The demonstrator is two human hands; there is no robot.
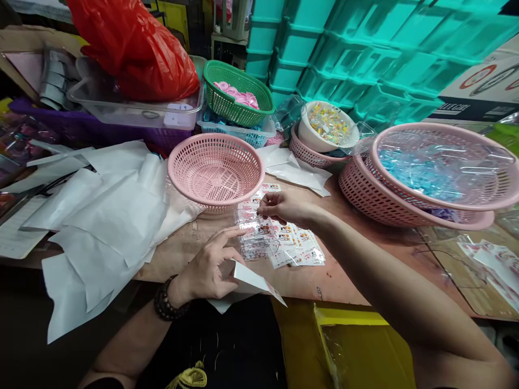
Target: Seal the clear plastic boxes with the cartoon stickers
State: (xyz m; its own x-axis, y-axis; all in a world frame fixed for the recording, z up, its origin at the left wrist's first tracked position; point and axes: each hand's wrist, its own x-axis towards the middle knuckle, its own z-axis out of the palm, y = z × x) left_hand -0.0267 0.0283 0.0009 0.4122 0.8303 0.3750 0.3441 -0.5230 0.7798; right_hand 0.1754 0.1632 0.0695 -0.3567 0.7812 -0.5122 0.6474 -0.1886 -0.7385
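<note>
My left hand (206, 262) pinches a white printed card (257, 283) between thumb and fingers, its index finger stretched towards the sheets on the table. Above the same spot my right hand (284, 208) is closed in a pinch; what its fingertips hold, if anything, I cannot make out. Right below both hands lie clear plastic cases (253, 249), overlapping printed sheets with small cartoon animals (302, 248). An oval pink basket (214, 167) with nothing in it stands just behind the hands. Loose white paper (109, 216) is heaped left of my left hand.
Stacked pink baskets (430, 208) with clear and blue plastic pieces stand right. Behind are a white bowl (305, 128) of small yellow pieces, a green basket (243, 111) of pink pieces and a red bag (133, 48). Turquoise bins (365, 59) rise at the back. Glasses (450, 265) lie right.
</note>
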